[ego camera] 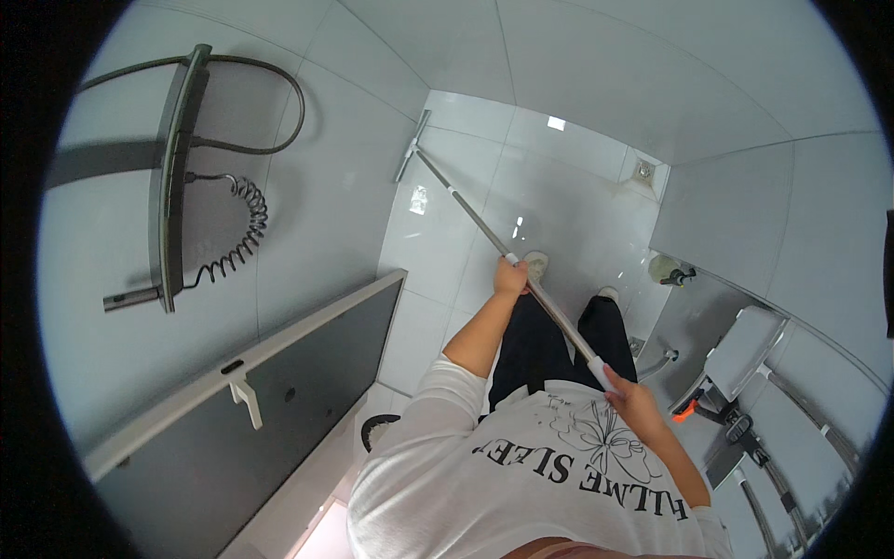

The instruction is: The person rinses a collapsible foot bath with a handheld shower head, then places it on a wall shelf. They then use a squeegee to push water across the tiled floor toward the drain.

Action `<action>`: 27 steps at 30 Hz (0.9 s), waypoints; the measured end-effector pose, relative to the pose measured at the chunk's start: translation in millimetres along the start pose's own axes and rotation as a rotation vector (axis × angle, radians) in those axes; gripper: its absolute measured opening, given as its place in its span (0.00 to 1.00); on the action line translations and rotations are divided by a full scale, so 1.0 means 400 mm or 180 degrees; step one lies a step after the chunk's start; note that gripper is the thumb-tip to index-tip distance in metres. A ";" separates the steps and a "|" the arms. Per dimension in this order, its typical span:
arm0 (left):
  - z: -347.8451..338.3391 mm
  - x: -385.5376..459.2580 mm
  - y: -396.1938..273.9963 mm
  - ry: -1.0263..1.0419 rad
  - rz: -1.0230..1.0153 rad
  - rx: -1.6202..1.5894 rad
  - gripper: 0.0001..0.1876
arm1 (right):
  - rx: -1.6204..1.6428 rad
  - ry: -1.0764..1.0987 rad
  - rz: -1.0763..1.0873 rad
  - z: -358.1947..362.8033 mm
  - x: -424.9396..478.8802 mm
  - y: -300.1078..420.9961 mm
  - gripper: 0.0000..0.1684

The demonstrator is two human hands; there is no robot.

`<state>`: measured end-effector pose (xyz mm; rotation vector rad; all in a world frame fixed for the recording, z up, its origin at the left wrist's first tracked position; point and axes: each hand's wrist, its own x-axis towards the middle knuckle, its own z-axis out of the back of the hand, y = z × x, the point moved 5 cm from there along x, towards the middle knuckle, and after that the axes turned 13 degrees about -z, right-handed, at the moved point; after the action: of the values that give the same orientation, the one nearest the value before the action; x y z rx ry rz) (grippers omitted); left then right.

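Note:
A long-handled floor squeegee (pixel 482 223) slants across the view, its metal pole running from my waist to the far left corner of the white tiled floor. Its flat head (pixel 413 145) lies on the floor close to the left wall's base. My left hand (pixel 511 276) is closed around the middle of the pole, by a white collar. Near my waist, my right hand (pixel 627 397) holds the white grip at the pole's upper end. Below the pole, my shoes and dark trousers show on the shiny floor.
A shower panel (pixel 171 182) with hoses is on the left wall, above a framed door (pixel 314 349) with a white handle. A floor drain (pixel 644 170) sits in the far right corner. Several poled cleaning tools, one with a flat head (pixel 746 353), stand at the right.

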<state>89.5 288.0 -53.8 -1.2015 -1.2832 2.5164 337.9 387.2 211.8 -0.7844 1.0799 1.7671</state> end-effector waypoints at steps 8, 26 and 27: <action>0.001 0.042 0.097 0.0140 -0.0250 0.1092 0.21 | -0.0872 -0.0206 -0.0707 -0.029 -0.041 0.059 0.28; -0.479 -0.538 -0.284 0.1948 0.0994 -0.1388 0.23 | 0.0208 -0.1163 -0.1878 0.252 -0.639 -0.175 0.32; -0.457 -0.512 -0.249 0.1683 0.1010 -0.1368 0.24 | -0.0002 -0.1086 -0.1442 0.268 -0.607 -0.169 0.32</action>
<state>327.3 393.7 79.4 -2.1272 -1.6114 1.9018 489.8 411.3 438.3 -0.6368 0.6160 1.4443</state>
